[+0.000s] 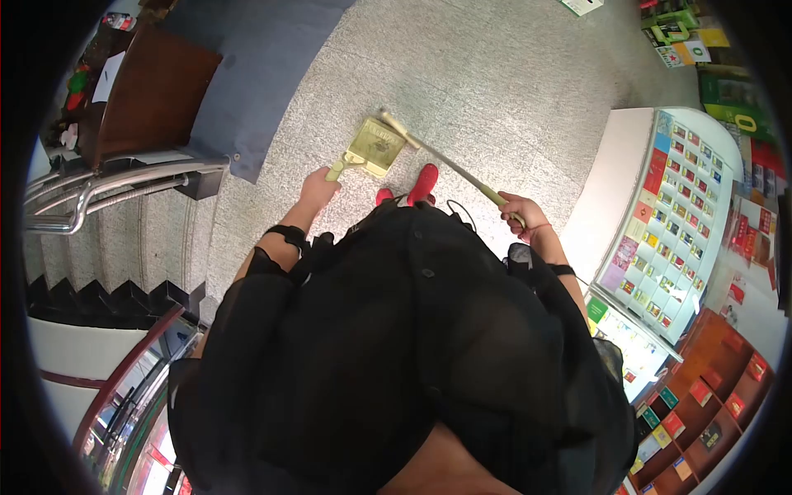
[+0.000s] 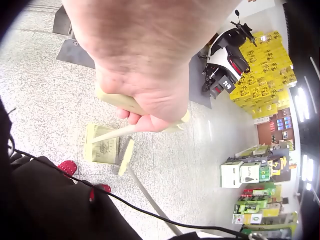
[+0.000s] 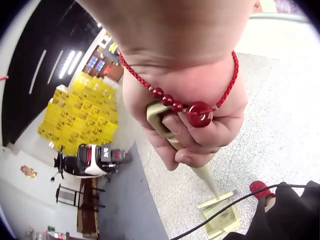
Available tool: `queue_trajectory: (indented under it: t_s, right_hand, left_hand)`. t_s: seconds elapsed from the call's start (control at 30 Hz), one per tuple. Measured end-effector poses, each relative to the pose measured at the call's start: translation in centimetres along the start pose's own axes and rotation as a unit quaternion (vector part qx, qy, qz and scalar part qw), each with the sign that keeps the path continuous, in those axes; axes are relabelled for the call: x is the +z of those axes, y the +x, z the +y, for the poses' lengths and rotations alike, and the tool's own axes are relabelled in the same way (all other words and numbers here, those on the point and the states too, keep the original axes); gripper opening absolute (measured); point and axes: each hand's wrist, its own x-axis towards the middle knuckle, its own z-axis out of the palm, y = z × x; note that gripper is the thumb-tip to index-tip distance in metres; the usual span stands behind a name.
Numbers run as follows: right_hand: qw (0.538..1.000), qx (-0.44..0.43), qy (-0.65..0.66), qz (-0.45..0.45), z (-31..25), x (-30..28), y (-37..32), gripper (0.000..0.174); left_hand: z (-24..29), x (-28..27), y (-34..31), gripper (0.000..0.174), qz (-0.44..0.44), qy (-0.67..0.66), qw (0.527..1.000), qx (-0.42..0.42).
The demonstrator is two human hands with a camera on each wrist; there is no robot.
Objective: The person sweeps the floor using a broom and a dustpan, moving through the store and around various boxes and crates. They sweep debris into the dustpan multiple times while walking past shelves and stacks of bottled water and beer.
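My left hand [image 1: 318, 190] grips the pale yellow handle of a dustpan [image 1: 378, 148], whose pan lies close over the floor in front of my feet. In the left wrist view the fingers of that hand [image 2: 145, 95] wrap the handle, and the ribbed pan shows below. My right hand [image 1: 525, 214] holds the upper end of a long broom [image 1: 462, 172] with a grey shaft. The broom head overlaps the pan's far right edge in the head view. Seen from the right wrist, curled fingers [image 3: 192, 142] close round the broom's looped grip.
Speckled floor [image 1: 495, 66] surrounds my red shoes [image 1: 422, 183]. Stairs with a metal railing [image 1: 124, 186] descend at left, beside a grey mat [image 1: 256, 74] and a brown table [image 1: 157, 91]. A white display case [image 1: 610, 181] stands at right. A black cable [image 2: 150, 212] hangs near my body.
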Motion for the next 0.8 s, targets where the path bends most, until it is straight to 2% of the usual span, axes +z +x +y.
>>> queue_trajectory:
  t_s: [0.07, 0.1, 0.13, 0.17, 0.33, 0.37, 0.43, 0.53, 0.63, 0.67, 0.8]
  right_hand:
    - [0.997, -0.017, 0.072, 0.028, 1.3, -1.5, -1.0, 0.066]
    - [0.997, -0.017, 0.068, 0.029, 1.7, -2.1, -1.3, 0.066]
    - [0.994, -0.021, 0.087, 0.056, 1.9, -2.5, -1.4, 0.066]
    - [0.991, -0.025, 0.106, 0.084, 1.7, -2.8, -1.2, 0.066]
    - [0.984, -0.014, 0.137, 0.11, 1.0, -4.5, 2.7, 0.067]
    - [0.983, -0.021, 0.131, 0.13, 0.9, -4.8, 3.4, 0.055]
    - [0.983, -0.002, 0.148, 0.11, 0.4, -5.7, 4.7, 0.041]
    - [0.993, 0.008, 0.102, 0.054, 0.3, -6.6, 4.8, 0.03]
    - [0.999, -0.004, -0.015, 0.029, -1.2, -7.7, 2.5, 0.044]
    - [1.0, -0.005, -0.017, 0.026, -1.6, -9.0, 2.5, 0.057]
    - [1.0, 0.011, 0.018, -0.023, -3.9, -13.9, 2.2, 0.061]
  left_hand:
    - [-1.4, 1.1, 1.3, 0.026, -0.009, -0.037, 0.999, 0.011]
    - [-0.7, 1.1, 0.9, 0.026, -0.014, -0.068, 0.997, 0.025]
    - [0.6, 0.5, 0.2, 0.025, -0.018, -0.014, 1.0, 0.021]
    - [0.9, 0.5, 0.5, 0.025, -0.017, -0.018, 0.999, 0.021]
    - [2.2, 2.0, 1.3, 0.026, -0.026, -0.02, 0.998, 0.048]
    - [2.2, 2.6, 1.6, 0.026, -0.023, -0.026, 0.998, 0.045]
    - [2.5, 3.9, 2.1, 0.027, -0.008, -0.023, 0.999, 0.049]
    - [4.4, 5.2, 2.1, 0.029, -0.026, -0.017, 0.999, 0.027]
    - [7.1, 6.7, 1.3, 0.03, -0.007, -0.02, 1.0, 0.013]
    - [7.7, 7.2, 1.6, 0.03, -0.003, -0.022, 1.0, 0.016]
    - [10.4, 10.0, 2.1, 0.03, 0.014, -0.007, 1.0, -0.008]
